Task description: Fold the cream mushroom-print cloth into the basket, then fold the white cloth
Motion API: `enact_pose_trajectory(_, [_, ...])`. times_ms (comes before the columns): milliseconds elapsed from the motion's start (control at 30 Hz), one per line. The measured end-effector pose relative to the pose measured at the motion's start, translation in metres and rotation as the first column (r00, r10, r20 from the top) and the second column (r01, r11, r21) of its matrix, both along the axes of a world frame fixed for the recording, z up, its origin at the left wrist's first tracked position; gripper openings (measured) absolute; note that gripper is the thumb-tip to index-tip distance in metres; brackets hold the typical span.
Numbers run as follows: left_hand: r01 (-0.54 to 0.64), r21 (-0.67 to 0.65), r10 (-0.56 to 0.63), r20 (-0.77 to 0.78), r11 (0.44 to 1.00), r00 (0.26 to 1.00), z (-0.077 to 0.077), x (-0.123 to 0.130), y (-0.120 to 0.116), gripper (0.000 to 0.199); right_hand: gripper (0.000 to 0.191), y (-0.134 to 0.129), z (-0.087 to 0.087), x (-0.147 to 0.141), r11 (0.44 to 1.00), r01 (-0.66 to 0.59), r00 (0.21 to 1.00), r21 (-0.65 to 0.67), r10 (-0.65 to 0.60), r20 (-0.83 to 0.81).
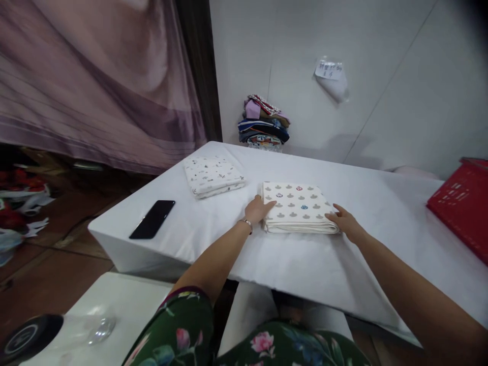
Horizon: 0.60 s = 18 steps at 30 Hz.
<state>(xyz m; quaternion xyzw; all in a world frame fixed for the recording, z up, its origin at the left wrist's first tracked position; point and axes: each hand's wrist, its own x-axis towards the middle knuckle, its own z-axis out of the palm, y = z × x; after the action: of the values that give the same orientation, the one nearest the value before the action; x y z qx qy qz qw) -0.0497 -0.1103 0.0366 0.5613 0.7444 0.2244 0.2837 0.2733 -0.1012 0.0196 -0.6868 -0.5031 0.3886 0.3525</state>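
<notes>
While left hand (pixel 256 209) grasps folded cloth (pixel 293 207) at nine o'clock, right hand (pixel 348 223) at four, light, even inward pressure should keep layers square

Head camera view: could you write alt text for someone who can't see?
A person's left hand and right hand touch opposite sides of a folded, patterned cloth on a white table. Farther left lie another folded cloth and a phone; a red container sits far right.
</notes>
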Motion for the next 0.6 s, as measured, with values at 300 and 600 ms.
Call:
enact_pose_trajectory(300, [0.012,0.163,-0.054,0.258,0.987,0.965,-0.012,-0.020,-0.032,0.041,0.040,-0.035,0.010,-0.024,0.770,-0.373,0.870,0.517,0.097,0.484])
enact_pose_trajectory(600, [0.271,0.334,-0.268,-0.055,0.903,0.962,0.001,-0.009,-0.081,0.033,0.035,-0.056,0.003,-0.051,0.680,-0.656,0.664,0.327,0.314,0.678])
